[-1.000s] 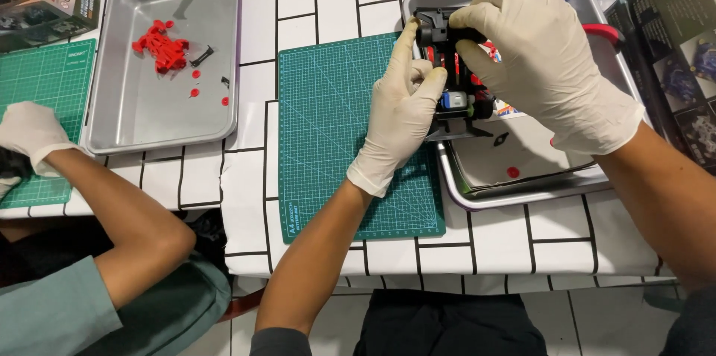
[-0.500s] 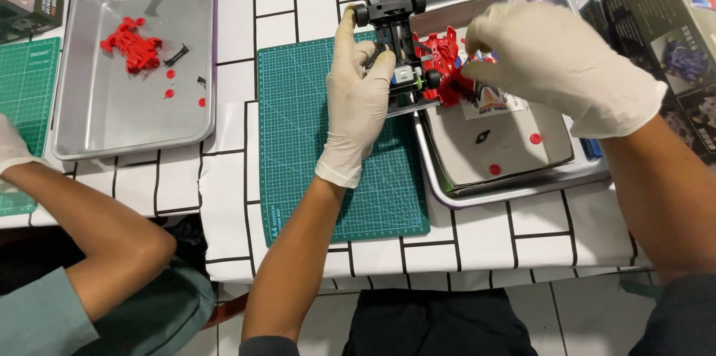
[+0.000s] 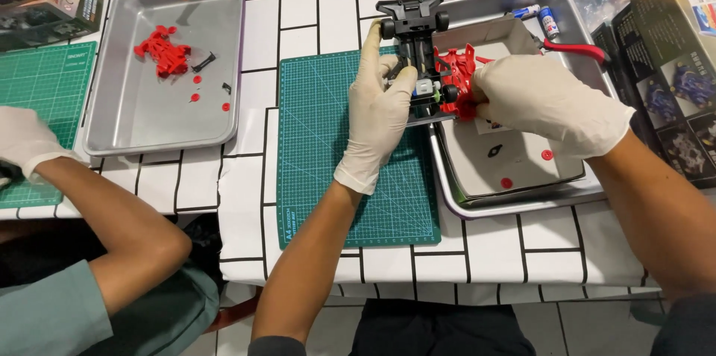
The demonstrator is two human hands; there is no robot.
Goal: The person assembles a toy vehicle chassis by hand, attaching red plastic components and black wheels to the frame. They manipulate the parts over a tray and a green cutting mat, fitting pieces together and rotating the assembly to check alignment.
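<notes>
A: Currently pinching black toy-car chassis (image 3: 418, 58) with left hand (image 3: 379, 110) fingers, over right tray (image 3: 522, 199) rim?

B: Correct. Right hand (image 3: 548, 106) fingers pinching red part (image 3: 461, 76); keep chassis steady, press evenly.

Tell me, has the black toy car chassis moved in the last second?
Yes. Against the green cutting mat, the black car chassis has shifted left, from over the right metal tray to the mat's right edge.

black chassis (image 3: 415, 35), red part (image 3: 461, 76), green mat (image 3: 328, 147)
</notes>
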